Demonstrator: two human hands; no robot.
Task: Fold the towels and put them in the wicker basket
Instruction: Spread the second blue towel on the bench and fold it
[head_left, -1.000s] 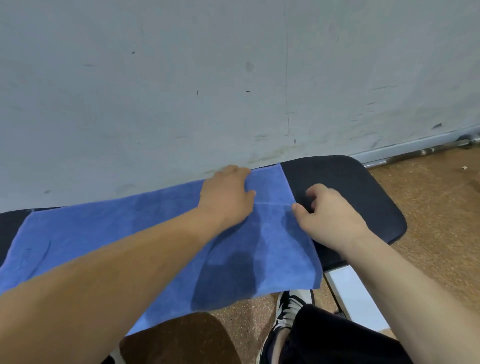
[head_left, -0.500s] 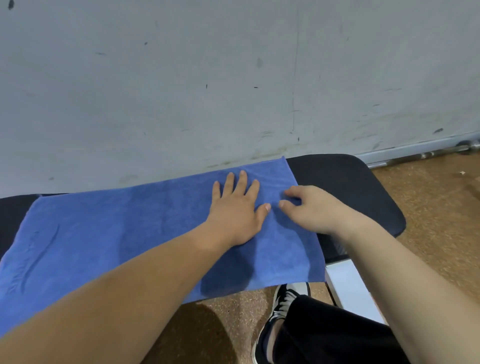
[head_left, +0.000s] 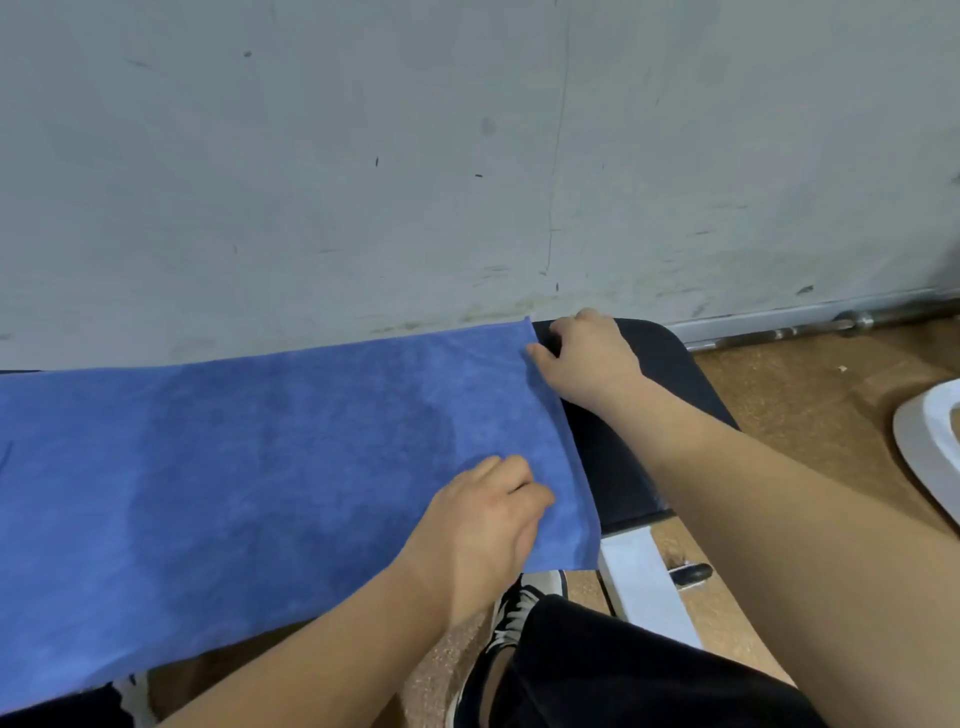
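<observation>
Both hands have left the middle of the cloth and parted to its right-hand end: the left has drawn back toward the near side, the right has gone to the far corner by the wall.

- Blue terry-cloth towel (head_left: 260, 467): spread flat along the bench, far edge against the wall, near edge hanging over the front. No fold is visible in it.
- Left hand (head_left: 483, 525): on the towel just inside the near right corner. The fingers (head_left: 511, 475) are bent, close together and pressed down on the cloth. The thumb is hidden, so whether it pinches the edge cannot be told.
- Right hand (head_left: 587, 358): at the far right corner, thumb and curled fingers closed on the towel's edge, wrist over the bare pad.
- Black padded bench (head_left: 649, 374): bare to the right of the towel. Its white metal frame (head_left: 644, 582) shows below.
- Scuffed grey wall (head_left: 363, 156): directly behind the bench.
- Steel bar (head_left: 831, 327): lies on the brown floor at the foot of the wall.
- Black-and-white sneaker (head_left: 519, 608): below the towel's overhang.
- Wicker basket: not in view.

Assessment: smoothing appears finished. The hands sit at the two right corners, placed to carry that end leftward for a first fold. Folding and basketing both remain to do.
</observation>
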